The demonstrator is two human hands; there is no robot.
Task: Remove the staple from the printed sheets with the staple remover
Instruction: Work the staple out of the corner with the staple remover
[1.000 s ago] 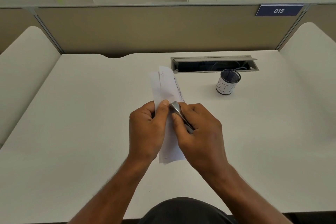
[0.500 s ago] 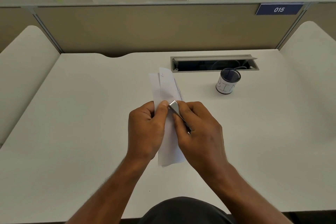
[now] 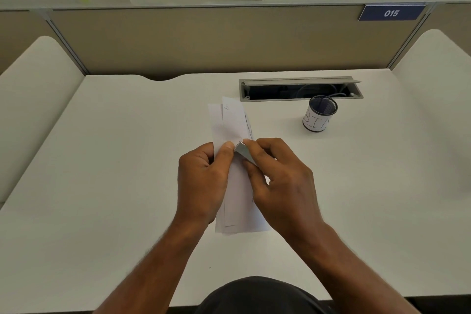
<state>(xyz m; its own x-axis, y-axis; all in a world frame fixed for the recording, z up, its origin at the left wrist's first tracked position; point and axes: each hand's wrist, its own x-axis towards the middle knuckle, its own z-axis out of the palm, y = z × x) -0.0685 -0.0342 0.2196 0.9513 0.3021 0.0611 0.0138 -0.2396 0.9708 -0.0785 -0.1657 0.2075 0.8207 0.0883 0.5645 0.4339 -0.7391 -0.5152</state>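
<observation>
The printed sheets (image 3: 234, 122), folded into a narrow white strip, lie lengthwise on the white desk (image 3: 114, 173) in front of me. My left hand (image 3: 201, 181) pinches their left edge near the middle, thumb on top. My right hand (image 3: 283, 183) grips the grey metal staple remover (image 3: 244, 152), whose tip meets the paper right beside my left thumb. The staple itself is too small to make out and sits under the tool and fingers.
A dark mesh cup (image 3: 318, 115) with a white label stands at the right rear. Behind it is an open cable slot (image 3: 300, 89) in the desk. Beige partition walls (image 3: 204, 41) enclose the back and both sides.
The remover's tip has tilted up slightly and shifted a little toward my left thumb. Both hands keep their grips and the sheets stay in nearly the same place.
</observation>
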